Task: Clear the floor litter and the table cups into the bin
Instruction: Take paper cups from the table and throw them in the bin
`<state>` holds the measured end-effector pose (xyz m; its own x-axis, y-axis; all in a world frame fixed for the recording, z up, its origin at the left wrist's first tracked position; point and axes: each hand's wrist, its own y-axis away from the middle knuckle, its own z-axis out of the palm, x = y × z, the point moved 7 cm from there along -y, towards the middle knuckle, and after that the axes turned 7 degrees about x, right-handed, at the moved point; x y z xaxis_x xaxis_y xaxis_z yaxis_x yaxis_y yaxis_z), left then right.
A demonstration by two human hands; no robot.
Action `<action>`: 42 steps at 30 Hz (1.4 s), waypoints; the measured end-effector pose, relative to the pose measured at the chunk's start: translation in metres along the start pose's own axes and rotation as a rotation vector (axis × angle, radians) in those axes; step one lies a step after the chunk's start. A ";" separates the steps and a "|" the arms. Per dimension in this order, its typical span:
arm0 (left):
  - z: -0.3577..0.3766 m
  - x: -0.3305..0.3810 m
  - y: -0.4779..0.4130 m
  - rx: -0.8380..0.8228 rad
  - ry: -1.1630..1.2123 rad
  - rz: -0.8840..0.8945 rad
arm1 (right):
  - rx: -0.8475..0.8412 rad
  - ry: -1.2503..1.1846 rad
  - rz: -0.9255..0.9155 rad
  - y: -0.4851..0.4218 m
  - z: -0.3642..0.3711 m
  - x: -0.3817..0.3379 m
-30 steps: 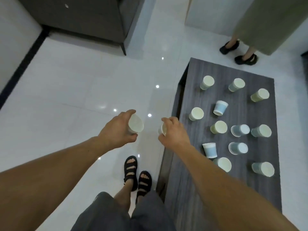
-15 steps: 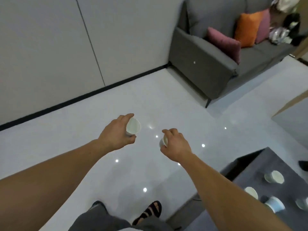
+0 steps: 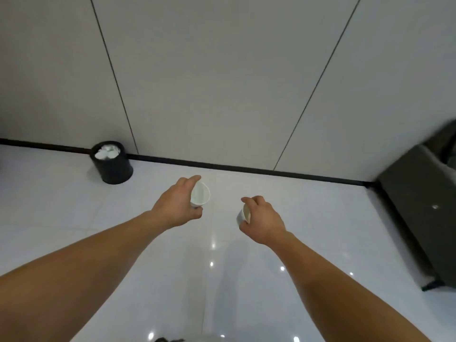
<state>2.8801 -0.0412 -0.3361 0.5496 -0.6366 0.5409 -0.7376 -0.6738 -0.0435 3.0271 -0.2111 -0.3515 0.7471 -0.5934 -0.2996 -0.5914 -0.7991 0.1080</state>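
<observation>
— Where were the cups?

— One in each hand. The left hand [image 3: 176, 206] held a white paper cup [image 3: 200, 193] on its side, mouth turned toward three o'clock. Its fingers [image 3: 193, 179] curled over the top of the cup's wall, and the thumb pressed in below.

— And the right?

— The right hand [image 3: 264, 222] gripped a second cup [image 3: 243, 215], fingers [image 3: 249, 199] curled round it. Only the rim and a strip of wall showed past the knuckles, on the nine o'clock side.

— Were they resting on anything?

— No. Both were held in the air above the glossy white floor [image 3: 74, 218], the hands near each other but apart.

— And the bin?

— A round black bin [image 3: 111, 166] stood on the floor at about ten o'clock from the left hand, against the black skirting [image 3: 271, 172] under the pale panelled wall [image 3: 222, 82]. White litter [image 3: 107, 151] was piled inside, near the rim — cups or paper, nobody could tell.

— Anything else?

— A dark grey sofa [image 3: 419, 206] at three o'clock, blurred.
</observation>
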 end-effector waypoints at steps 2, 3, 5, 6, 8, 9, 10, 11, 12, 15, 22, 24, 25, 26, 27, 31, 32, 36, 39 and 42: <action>-0.026 -0.039 -0.008 0.029 -0.012 -0.053 | -0.025 0.000 -0.075 -0.025 0.011 -0.048; -0.036 -0.056 -0.012 0.038 -0.021 -0.073 | -0.040 -0.001 -0.110 -0.036 0.016 -0.070; -0.051 -0.085 -0.022 0.061 -0.038 -0.104 | -0.063 0.001 -0.171 -0.062 0.024 -0.103; -0.057 -0.097 -0.027 0.071 -0.043 -0.120 | -0.074 0.005 -0.194 -0.076 0.028 -0.116; -0.067 -0.121 -0.040 0.083 -0.052 -0.161 | -0.106 0.020 -0.228 -0.106 0.036 -0.135; -0.071 -0.133 -0.048 0.089 -0.061 -0.186 | -0.124 0.030 -0.244 -0.122 0.041 -0.143; -0.076 -0.146 -0.055 0.097 -0.068 -0.213 | -0.142 0.035 -0.260 -0.139 0.047 -0.151; -0.082 -0.157 -0.064 0.108 -0.076 -0.236 | -0.154 0.035 -0.277 -0.157 0.051 -0.159; -0.089 -0.169 -0.074 0.124 -0.086 -0.256 | -0.160 0.032 -0.299 -0.178 0.054 -0.169; -0.116 -0.202 -0.098 0.181 -0.111 -0.348 | -0.175 0.020 -0.389 -0.233 0.061 -0.205; -0.163 -0.261 -0.142 0.305 -0.125 -0.536 | -0.217 0.009 -0.643 -0.325 0.072 -0.309; -0.167 -0.279 -0.149 0.307 -0.112 -0.570 | -0.244 0.021 -0.672 -0.343 0.081 -0.329; -0.170 -0.290 -0.153 0.306 -0.108 -0.582 | -0.257 0.030 -0.682 -0.352 0.085 -0.338; -0.174 -0.303 -0.158 0.312 -0.096 -0.599 | -0.268 0.036 -0.686 -0.363 0.090 -0.348; -0.180 -0.318 -0.165 0.324 -0.080 -0.618 | -0.276 0.040 -0.689 -0.376 0.095 -0.359; -0.198 -0.383 -0.198 0.324 -0.070 -0.628 | -0.267 0.062 -0.701 -0.426 0.116 -0.408; -0.202 -0.399 -0.208 0.319 -0.062 -0.626 | -0.263 0.059 -0.688 -0.439 0.121 -0.421; -0.229 -0.461 -0.255 0.295 -0.020 -0.581 | -0.256 0.041 -0.631 -0.486 0.139 -0.469; -0.245 -0.495 -0.287 0.250 -0.015 -0.527 | -0.240 0.014 -0.581 -0.517 0.150 -0.495; -0.257 -0.530 -0.315 0.212 -0.030 -0.514 | -0.268 -0.012 -0.526 -0.543 0.166 -0.513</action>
<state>2.7199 0.6052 -0.3931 0.8308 -0.2146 0.5135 -0.2787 -0.9591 0.0501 2.9142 0.5431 -0.4132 0.9150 -0.1108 -0.3879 -0.0440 -0.9832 0.1770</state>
